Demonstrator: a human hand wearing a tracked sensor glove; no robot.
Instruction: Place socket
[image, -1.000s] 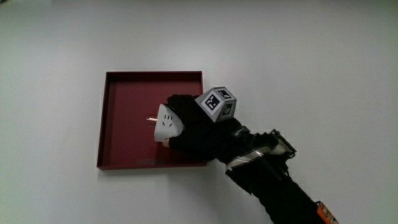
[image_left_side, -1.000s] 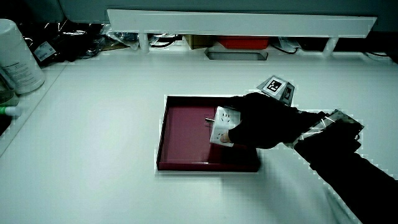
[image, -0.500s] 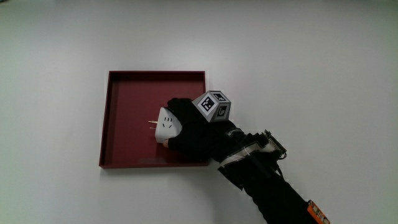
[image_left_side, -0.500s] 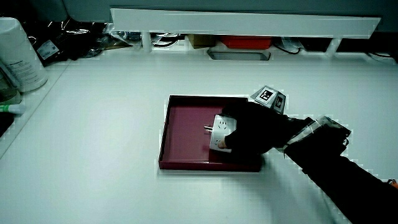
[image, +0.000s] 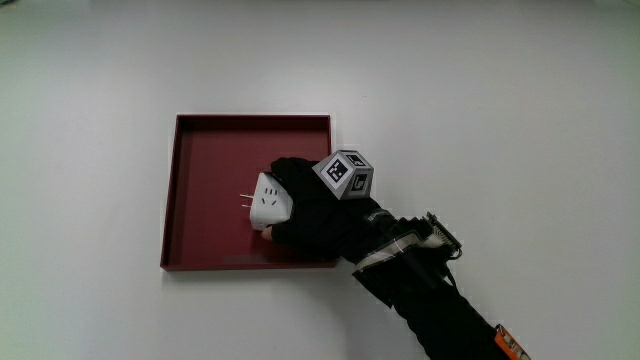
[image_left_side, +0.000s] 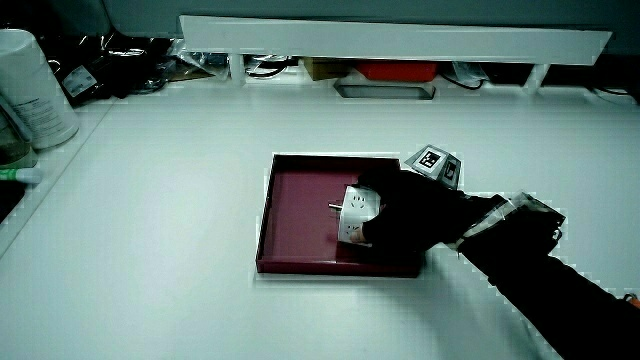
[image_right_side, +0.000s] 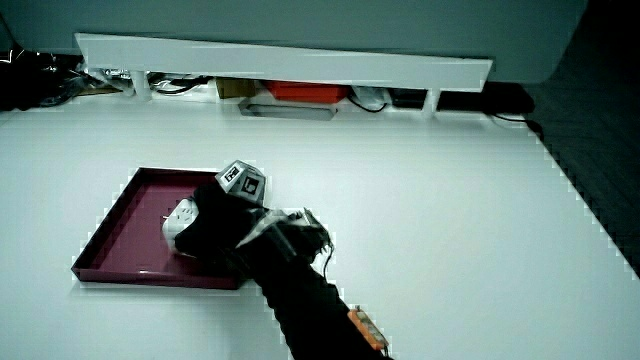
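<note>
Nearest the person, the black-sleeved forearm (image: 440, 305) crosses the white tabletop (image: 500, 120) toward the dark red tray (image: 200, 150), entering it from about 5 o'clock of the tray's middle. The hand (image: 315, 215), which the brief's "hands" would name, sits over the tray's nearer corner area with its fingers curled around the white socket (image: 268, 198), gripping it from the side; the patterned cube (image: 347, 172) rides on its back. The socket lies inside the tray, a little toward 4 o'clock of its centre, with thin metal prongs pointing toward 9 o'clock and small slots showing on its pale face in a side view (image_left_side: 355, 208). Whether its base already rests on the tray floor cannot be told. By my reading the carrying is done and the socket is where it belongs; what is left is letting go and drawing the hand out. No brand or readable writing shows on socket or tray; the cube bears only a black-and-white code pattern. Farthest off, a low white partition (image_left_side: 390, 38) runs at 12 o'clock, with a pale canister (image_left_side: 30, 90) near it.
</note>
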